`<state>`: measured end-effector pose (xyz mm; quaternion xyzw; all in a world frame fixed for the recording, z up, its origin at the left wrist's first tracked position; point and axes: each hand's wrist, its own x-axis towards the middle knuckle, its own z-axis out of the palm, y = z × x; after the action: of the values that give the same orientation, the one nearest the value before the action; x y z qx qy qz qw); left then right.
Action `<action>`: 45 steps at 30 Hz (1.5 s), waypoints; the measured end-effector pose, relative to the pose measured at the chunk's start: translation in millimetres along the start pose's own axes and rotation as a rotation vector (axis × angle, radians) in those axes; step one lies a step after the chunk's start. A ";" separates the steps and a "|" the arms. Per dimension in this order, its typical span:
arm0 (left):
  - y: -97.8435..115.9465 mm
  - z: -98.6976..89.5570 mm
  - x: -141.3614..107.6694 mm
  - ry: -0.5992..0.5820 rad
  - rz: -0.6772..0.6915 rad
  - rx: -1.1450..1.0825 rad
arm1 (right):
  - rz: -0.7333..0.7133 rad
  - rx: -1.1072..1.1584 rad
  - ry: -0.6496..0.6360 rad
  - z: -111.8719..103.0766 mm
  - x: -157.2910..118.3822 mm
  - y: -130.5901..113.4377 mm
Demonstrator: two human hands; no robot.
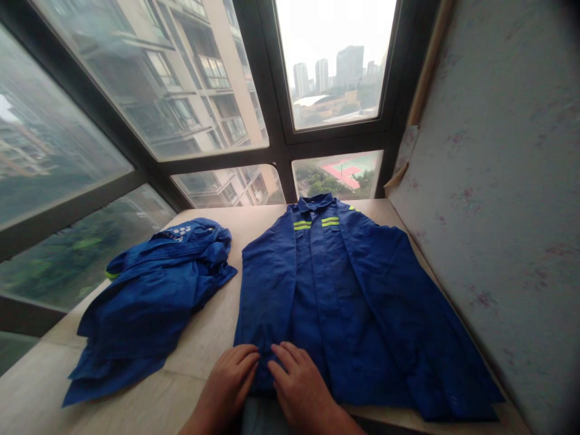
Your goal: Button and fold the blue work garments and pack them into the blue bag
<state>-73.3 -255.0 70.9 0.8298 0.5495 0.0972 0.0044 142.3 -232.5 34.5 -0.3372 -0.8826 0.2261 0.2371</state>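
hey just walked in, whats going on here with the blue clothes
A person has the left hand and right hand at the lower end of one sleeve of a blue jacket; whether the fingers pinch it is hard to tell. The jacket lies spread out, front up, collar toward the window. Another blue garment lies rumpled beside it on the pale ledge.

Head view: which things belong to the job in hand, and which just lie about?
In hand:
blue work jacket with yellow-green stripes, spread out
left hand and right hand, at its near edge

Lying about:
rumpled blue garment, away from both hands
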 end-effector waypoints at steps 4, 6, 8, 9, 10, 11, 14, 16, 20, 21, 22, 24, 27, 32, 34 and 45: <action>6.7 15.5 10.8 0.067 0.025 0.017 | 0.053 -0.060 -0.017 1.3 -0.4 9.8; 14.5 21.0 12.0 0.065 0.047 0.024 | 0.122 -0.087 -0.035 3.1 -3.4 14.4; 25.9 24.6 11.1 0.074 0.031 0.028 | 0.183 -0.103 -0.036 2.9 -7.4 17.3; 32.4 26.0 10.2 0.077 0.012 0.035 | 0.203 -0.105 -0.033 2.0 -9.3 18.1; 39.1 27.4 9.3 0.075 -0.005 0.044 | 0.216 -0.103 -0.028 0.6 -11.0 18.6; 45.5 29.0 8.3 0.066 -0.018 0.053 | 0.222 -0.097 -0.021 -1.0 -12.4 19.0; 59.4 35.2 5.2 0.029 -0.017 0.070 | 0.222 -0.074 0.003 -5.4 -14.0 20.3; 62.8 39.3 3.0 0.023 -0.012 0.067 | 0.215 -0.063 0.019 -6.8 -12.3 21.9; 61.9 39.8 1.3 0.008 -0.018 0.019 | 0.107 -0.042 -0.015 -5.7 -1.2 27.2; 61.2 37.8 1.9 -0.001 -0.020 -0.001 | 0.087 -0.045 -0.047 -5.0 2.4 28.6; 60.2 35.4 3.0 -0.013 -0.023 -0.022 | 0.081 -0.051 -0.085 -4.3 5.8 29.6; 56.8 29.7 6.1 -0.033 -0.033 -0.067 | 0.105 -0.049 -0.141 -4.2 11.1 30.6; 44.9 24.1 13.7 -0.011 -0.076 -0.111 | 0.111 0.033 -0.104 -12.0 12.1 31.0; 18.4 35.7 38.3 0.129 -0.203 -0.061 | 0.143 0.061 0.105 -53.8 -11.9 63.8; 15.3 49.2 49.5 0.117 -0.243 -0.026 | 0.206 -0.045 0.187 -74.6 -29.7 96.2; 11.2 94.6 59.5 0.035 -0.283 0.115 | 0.484 -0.559 0.119 -72.1 -78.6 189.9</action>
<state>-24.9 -195.8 -11.3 0.7412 0.6655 0.0786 -0.0389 328.1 -143.2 -35.9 -0.6005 -0.7896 0.0058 0.1264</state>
